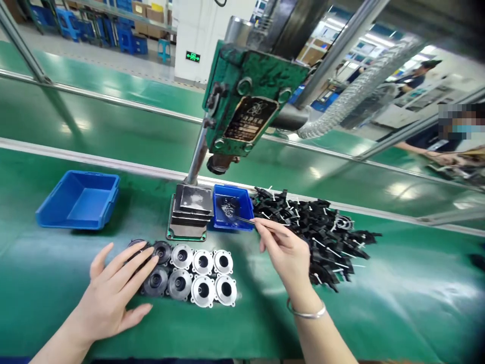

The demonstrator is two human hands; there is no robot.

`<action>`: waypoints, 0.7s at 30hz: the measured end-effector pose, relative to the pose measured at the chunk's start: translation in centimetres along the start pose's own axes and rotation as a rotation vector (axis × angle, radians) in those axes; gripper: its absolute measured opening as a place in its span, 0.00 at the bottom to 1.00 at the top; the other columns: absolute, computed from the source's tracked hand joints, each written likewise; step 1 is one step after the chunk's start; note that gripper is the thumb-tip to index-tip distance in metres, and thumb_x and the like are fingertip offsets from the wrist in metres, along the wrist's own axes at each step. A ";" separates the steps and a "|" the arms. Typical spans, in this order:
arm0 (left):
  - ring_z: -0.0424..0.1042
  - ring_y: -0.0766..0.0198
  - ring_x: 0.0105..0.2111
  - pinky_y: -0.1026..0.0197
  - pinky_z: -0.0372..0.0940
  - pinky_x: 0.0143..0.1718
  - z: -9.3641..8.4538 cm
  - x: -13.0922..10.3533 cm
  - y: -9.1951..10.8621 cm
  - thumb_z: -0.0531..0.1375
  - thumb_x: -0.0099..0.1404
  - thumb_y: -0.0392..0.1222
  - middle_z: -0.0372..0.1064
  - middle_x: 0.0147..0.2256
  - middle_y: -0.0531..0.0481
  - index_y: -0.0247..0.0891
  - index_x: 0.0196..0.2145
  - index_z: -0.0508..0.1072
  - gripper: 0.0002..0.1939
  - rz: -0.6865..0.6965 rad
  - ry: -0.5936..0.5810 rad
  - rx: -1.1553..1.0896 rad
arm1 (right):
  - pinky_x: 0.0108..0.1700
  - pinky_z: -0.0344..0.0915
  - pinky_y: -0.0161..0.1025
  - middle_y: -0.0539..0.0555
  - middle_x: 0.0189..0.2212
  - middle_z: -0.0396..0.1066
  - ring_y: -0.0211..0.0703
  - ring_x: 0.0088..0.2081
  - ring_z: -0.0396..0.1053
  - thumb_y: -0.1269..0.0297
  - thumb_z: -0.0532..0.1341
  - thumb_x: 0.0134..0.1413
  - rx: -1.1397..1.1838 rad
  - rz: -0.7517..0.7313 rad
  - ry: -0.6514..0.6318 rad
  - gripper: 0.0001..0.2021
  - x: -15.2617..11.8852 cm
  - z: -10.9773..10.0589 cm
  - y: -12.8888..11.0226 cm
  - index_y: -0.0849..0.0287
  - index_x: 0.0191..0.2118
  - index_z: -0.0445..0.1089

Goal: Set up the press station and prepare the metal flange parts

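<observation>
Two rows of round metal housings (181, 284) lie on the green table, silvery at the right and darker at the left. My left hand (117, 290) rests with its fingers spread over the leftmost housings and hides part of them. My right hand (282, 247), with a bangle at the wrist, pinches a thin tweezer-like tool (246, 220). The tool's tip reaches into a small blue bin (233, 194), where small shiny parts (228, 208) lie in a dark patch.
A green press head (253, 96) hangs over a stepped metal base (191, 207). An open blue bin (81, 199) stands at the left. Black parts with white pins (322, 237) are heaped at the right. Another person (454, 136) works beyond the frame bars.
</observation>
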State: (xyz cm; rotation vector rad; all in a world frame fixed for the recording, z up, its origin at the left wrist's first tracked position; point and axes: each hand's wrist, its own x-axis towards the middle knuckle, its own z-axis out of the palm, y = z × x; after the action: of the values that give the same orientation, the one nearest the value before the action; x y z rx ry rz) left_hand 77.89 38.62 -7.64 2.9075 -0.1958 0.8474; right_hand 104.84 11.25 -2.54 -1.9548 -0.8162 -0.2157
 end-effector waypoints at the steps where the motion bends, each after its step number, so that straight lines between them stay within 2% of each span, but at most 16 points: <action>1: 0.68 0.42 0.60 0.40 0.32 0.72 0.1 0.0 0.0 0.59 0.65 0.58 0.72 0.58 0.38 0.36 0.66 0.65 0.38 0.018 -0.007 0.008 | 0.24 0.67 0.35 0.51 0.35 0.79 0.34 0.20 0.67 0.63 0.64 0.66 -0.002 0.001 -0.034 0.07 0.0 0.1 0.9 0.55 0.46 0.78; 5: 0.67 0.42 0.60 0.38 0.34 0.71 0.4 0.1 0.1 0.57 0.66 0.57 0.72 0.58 0.37 0.37 0.65 0.66 0.35 -0.027 0.016 -0.018 | 0.27 0.70 0.34 0.52 0.37 0.79 0.34 0.21 0.68 0.63 0.62 0.68 0.003 -0.010 -0.119 0.09 -0.2 1.0 2.7 0.56 0.49 0.77; 9: 0.68 0.42 0.59 0.37 0.37 0.70 0.6 0.1 0.6 0.56 0.67 0.55 0.72 0.57 0.38 0.41 0.64 0.67 0.31 -0.106 0.044 -0.059 | 0.27 0.71 0.36 0.53 0.41 0.79 0.34 0.21 0.68 0.62 0.61 0.69 -0.020 -0.034 -0.148 0.09 -0.1 1.4 3.2 0.56 0.49 0.77; 11: 0.68 0.42 0.59 0.37 0.37 0.70 0.6 0.1 0.6 0.56 0.67 0.55 0.72 0.57 0.38 0.42 0.64 0.67 0.31 -0.118 0.043 -0.062 | 0.27 0.70 0.36 0.53 0.39 0.79 0.34 0.20 0.67 0.61 0.60 0.69 -0.032 -0.039 -0.152 0.09 0.1 1.4 3.2 0.56 0.48 0.77; 17: 0.68 0.42 0.59 0.36 0.39 0.68 0.3 0.3 0.3 0.52 0.69 0.56 0.72 0.56 0.37 0.41 0.64 0.66 0.30 -0.136 0.051 -0.049 | 0.24 0.63 0.35 0.47 0.25 0.74 0.34 0.18 0.63 0.61 0.63 0.68 -0.008 0.018 -0.024 0.08 0.2 0.5 2.5 0.55 0.46 0.78; 19: 0.68 0.42 0.59 0.35 0.39 0.68 -0.2 0.5 0.2 0.51 0.70 0.57 0.72 0.56 0.36 0.40 0.64 0.66 0.31 -0.152 0.055 -0.042 | 0.22 0.60 0.35 0.47 0.24 0.74 0.34 0.18 0.62 0.61 0.64 0.67 0.061 0.048 0.004 0.07 -0.2 0.0 1.9 0.54 0.45 0.79; 21: 0.68 0.41 0.59 0.35 0.39 0.68 -0.8 1.1 0.4 0.52 0.69 0.58 0.71 0.56 0.36 0.39 0.65 0.65 0.32 -0.153 0.037 -0.035 | 0.21 0.59 0.36 0.48 0.26 0.75 0.33 0.17 0.61 0.64 0.64 0.67 0.122 0.038 -0.023 0.06 -0.7 -0.5 0.8 0.53 0.45 0.79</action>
State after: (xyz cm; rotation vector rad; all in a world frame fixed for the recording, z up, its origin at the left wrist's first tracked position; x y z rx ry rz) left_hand 78.33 38.26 -6.41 2.8282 0.0144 0.8624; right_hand 104.88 10.24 -3.24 -1.8594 -0.7887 -0.1183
